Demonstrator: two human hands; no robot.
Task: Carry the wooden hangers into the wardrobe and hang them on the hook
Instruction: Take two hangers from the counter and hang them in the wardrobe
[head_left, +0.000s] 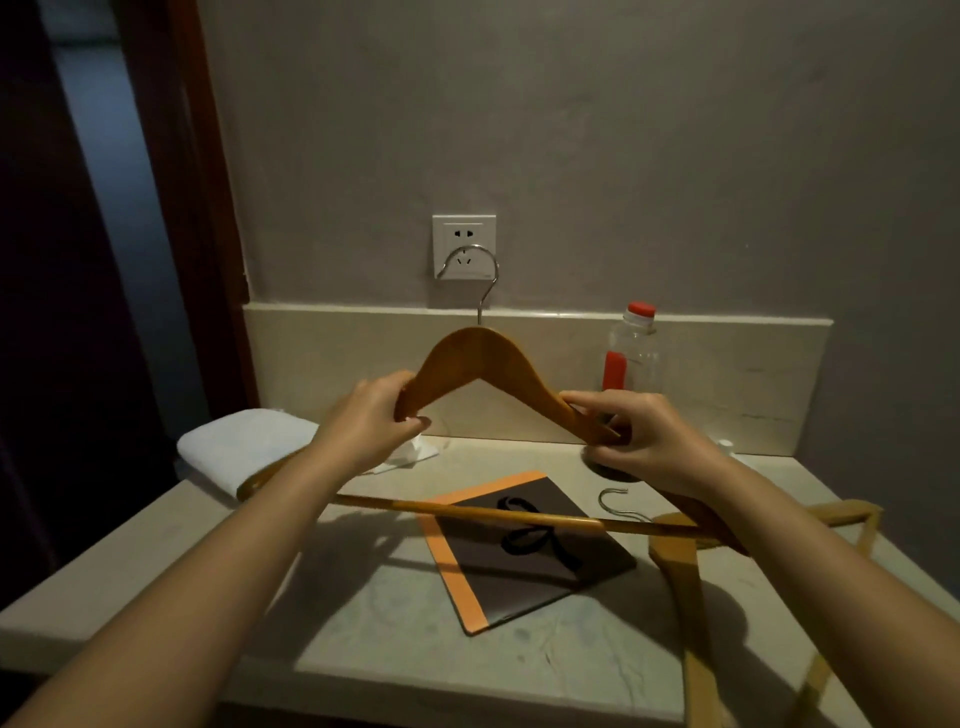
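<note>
I hold a wooden hanger (480, 358) upright above the counter, its metal hook pointing up in front of a wall socket. My left hand (376, 415) grips its left end and my right hand (641, 431) pinches its right end. A second wooden hanger (467, 512) lies flat across the stone counter (156, 571), partly under my forearms. A third wooden hanger (691, 587) lies at the right, with its metal hook on the counter and its lower part hanging past the front edge.
A dark booklet with an orange border (524, 551) lies mid-counter under the second hanger. A folded white towel (244, 441) sits at the left, crumpled tissue (410, 454) beside it. A clear bottle with a red cap (631, 353) stands by the backsplash. A dark doorway is at the left.
</note>
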